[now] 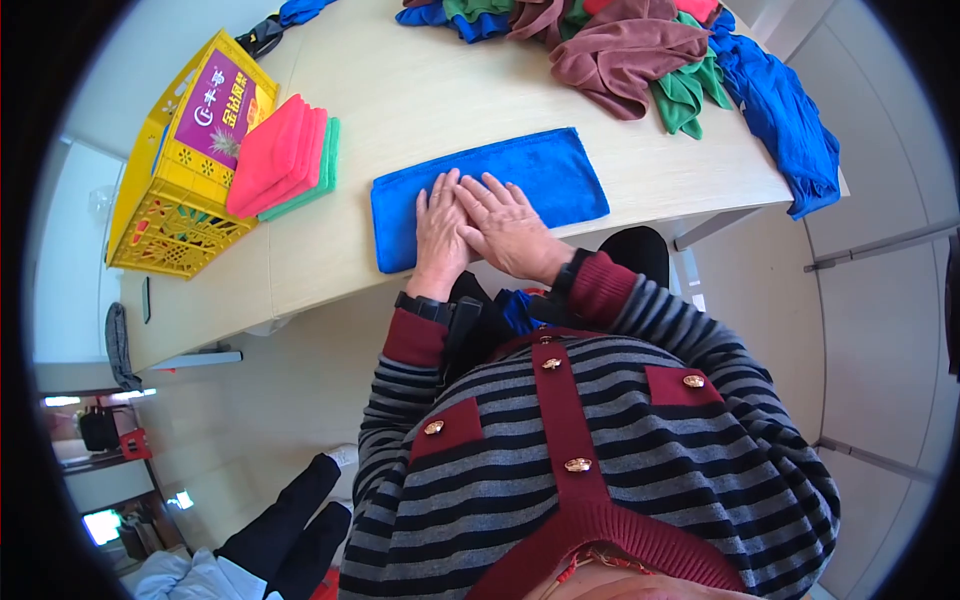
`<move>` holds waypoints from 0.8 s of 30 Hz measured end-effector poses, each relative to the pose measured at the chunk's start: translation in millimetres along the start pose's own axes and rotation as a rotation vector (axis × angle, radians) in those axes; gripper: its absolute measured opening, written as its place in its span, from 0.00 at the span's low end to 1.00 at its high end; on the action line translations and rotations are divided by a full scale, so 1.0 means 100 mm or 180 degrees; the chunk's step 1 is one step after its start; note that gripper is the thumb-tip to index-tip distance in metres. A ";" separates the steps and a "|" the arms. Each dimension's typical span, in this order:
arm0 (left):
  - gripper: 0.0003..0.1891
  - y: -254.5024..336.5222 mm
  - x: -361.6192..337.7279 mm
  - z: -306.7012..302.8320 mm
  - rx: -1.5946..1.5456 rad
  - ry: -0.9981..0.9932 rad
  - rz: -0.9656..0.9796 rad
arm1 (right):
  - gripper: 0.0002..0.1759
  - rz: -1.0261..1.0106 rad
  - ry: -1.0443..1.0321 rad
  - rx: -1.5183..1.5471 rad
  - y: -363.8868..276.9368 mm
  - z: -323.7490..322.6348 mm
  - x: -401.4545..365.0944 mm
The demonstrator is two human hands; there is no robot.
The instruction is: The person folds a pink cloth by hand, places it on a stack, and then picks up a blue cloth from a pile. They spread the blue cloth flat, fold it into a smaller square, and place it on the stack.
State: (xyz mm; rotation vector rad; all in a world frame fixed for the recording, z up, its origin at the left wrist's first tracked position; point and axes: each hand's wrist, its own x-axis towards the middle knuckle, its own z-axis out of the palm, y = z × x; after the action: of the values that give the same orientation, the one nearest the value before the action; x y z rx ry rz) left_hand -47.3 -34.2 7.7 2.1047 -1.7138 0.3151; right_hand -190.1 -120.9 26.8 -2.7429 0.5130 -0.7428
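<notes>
A blue cloth [545,172] lies flat and folded into a rectangle on the pale wooden table [420,90]. My left hand [439,228] presses palm-down on its near middle. My right hand [507,225] lies flat beside it, fingers partly over the left hand. Both hands have their fingers spread and grip nothing.
A stack of folded pink and green cloths [285,155] leans by a yellow plastic crate [185,165] at the left. A heap of loose maroon, green and blue cloths [660,55] covers the far right of the table. Another person's dark legs [295,520] show at the lower left.
</notes>
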 end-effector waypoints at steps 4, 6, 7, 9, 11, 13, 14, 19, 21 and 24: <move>0.29 -0.06 0.00 0.08 0.0242 -0.0423 -0.0228 | 0.37 0.0291 -0.0383 -0.0315 0.17 0.09 -0.05; 0.31 -0.16 -0.03 0.00 0.0365 -0.0661 -0.0489 | 0.39 0.0417 -0.0549 -0.0695 0.37 0.01 -0.06; 0.31 -0.22 -0.05 0.00 0.0358 -0.0678 -0.0477 | 0.39 0.0437 -0.0556 -0.0692 0.47 -0.03 -0.07; 0.32 -0.33 -0.09 -0.02 0.0452 -0.0655 -0.0632 | 0.37 0.0627 -0.0420 -0.0895 0.70 -0.12 -0.09; 0.32 -0.45 -0.12 -0.02 0.0494 -0.0655 -0.0703 | 0.37 0.0734 -0.0360 -0.0996 0.86 -0.19 -0.12; 0.32 -0.57 -0.15 0.00 0.0352 -0.0560 -0.0823 | 0.36 0.0923 -0.0486 -0.1055 0.98 -0.25 -0.13; 0.33 -0.59 -0.16 -0.01 0.0280 -0.0506 -0.0889 | 0.36 0.1010 -0.0548 -0.1087 1.04 -0.27 -0.14; 0.34 -0.69 -0.16 -0.07 0.0458 -0.0635 -0.1193 | 0.35 0.1076 -0.0478 -0.1111 1.16 -0.28 -0.17; 0.34 -0.74 -0.17 -0.07 0.0446 -0.0663 -0.1288 | 0.35 0.1097 -0.0529 -0.1126 1.16 -0.29 -0.17; 0.35 -0.81 -0.20 -0.07 0.0506 -0.0609 -0.1358 | 0.35 0.1110 -0.0527 -0.1129 1.17 -0.32 -0.18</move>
State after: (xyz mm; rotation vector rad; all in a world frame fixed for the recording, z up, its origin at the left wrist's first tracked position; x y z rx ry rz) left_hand 27.8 -0.6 -7.7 2.6189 -1.3177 0.1285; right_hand -253.0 -223.9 7.3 -2.8706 1.1417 -0.3626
